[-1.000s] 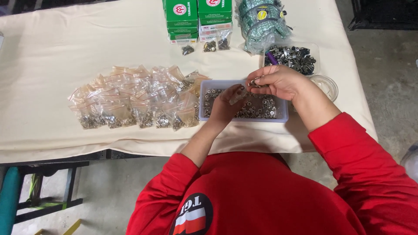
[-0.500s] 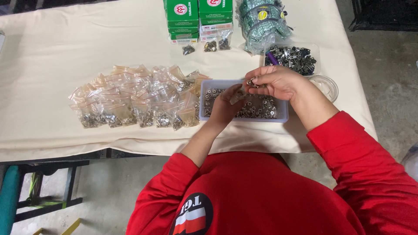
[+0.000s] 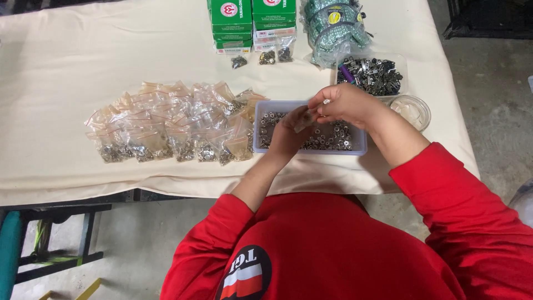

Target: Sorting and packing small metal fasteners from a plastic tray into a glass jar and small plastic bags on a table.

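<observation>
A cream-covered bench (image 3: 72,72) fills the upper frame above a grey floor. At centre, the left hand (image 3: 288,133) pinches a small clear bag (image 3: 305,119) over a shallow tray of metal fasteners (image 3: 338,139); the right hand (image 3: 344,104) holds a tiny metal piece at the bag's mouth. Filled bags (image 3: 166,130) lie left of the tray

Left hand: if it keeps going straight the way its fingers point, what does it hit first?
The left hand points up and right, holding a small clear bag over the tray of metal parts. First contact would likely be the right hand, which already meets it at the bag; depth is unclear.
</observation>
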